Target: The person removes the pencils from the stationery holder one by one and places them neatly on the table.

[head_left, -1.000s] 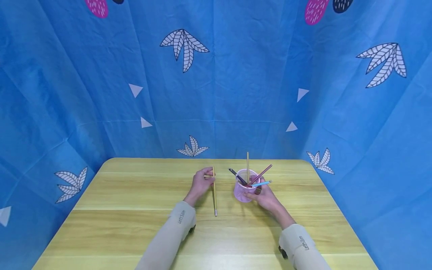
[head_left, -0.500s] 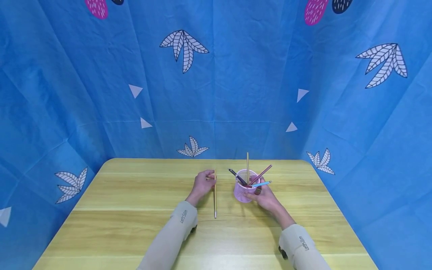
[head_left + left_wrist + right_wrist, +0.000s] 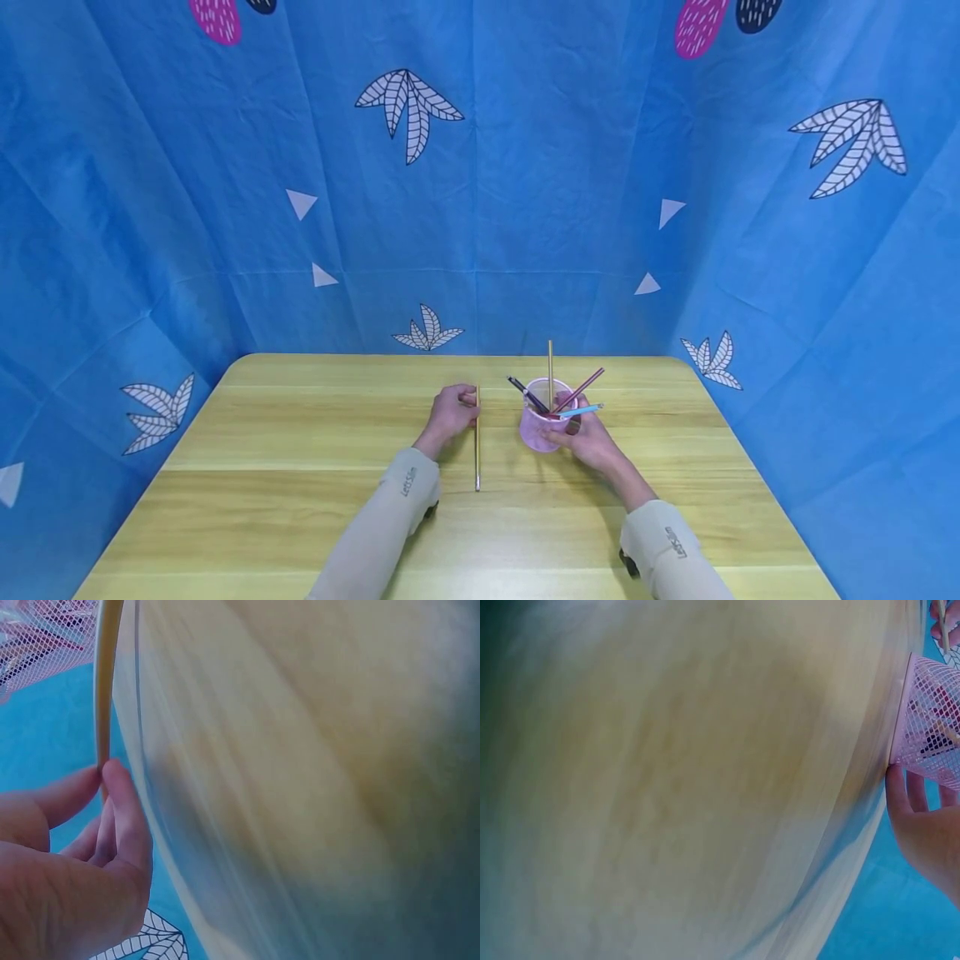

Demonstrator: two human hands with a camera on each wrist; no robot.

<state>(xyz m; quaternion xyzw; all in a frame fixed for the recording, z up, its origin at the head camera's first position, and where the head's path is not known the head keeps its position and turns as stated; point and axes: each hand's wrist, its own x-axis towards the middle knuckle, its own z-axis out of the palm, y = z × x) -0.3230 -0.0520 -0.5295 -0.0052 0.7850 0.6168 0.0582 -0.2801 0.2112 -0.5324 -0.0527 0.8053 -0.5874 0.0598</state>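
In the head view my left hand (image 3: 452, 412) pinches a long yellow pencil (image 3: 477, 446) near its far end. The pencil points back toward me, its silver-coloured end (image 3: 477, 488) nearest. Thumb and fingertips meet on the pencil (image 3: 106, 682) in the left wrist view. My right hand (image 3: 590, 437) grips a pink mesh pen holder (image 3: 536, 433) that stands upright on the table, to the right of the pencil. Out of the holder lean a yellow pencil (image 3: 551, 362), a dark red pencil (image 3: 588, 382), a light blue pencil (image 3: 583, 409) and a black pen (image 3: 527, 392).
A light wood table (image 3: 300, 467) lies under both hands. Its back edge meets a blue curtain (image 3: 480, 208) with leaf prints, which also runs down both sides. Within the mesh of the holder (image 3: 934, 712), the lower parts of its contents show only dimly.
My left hand has shifted slightly right and toward me with the pencil, which now lies straighter front to back. The right hand and the pen holder have kept their place.
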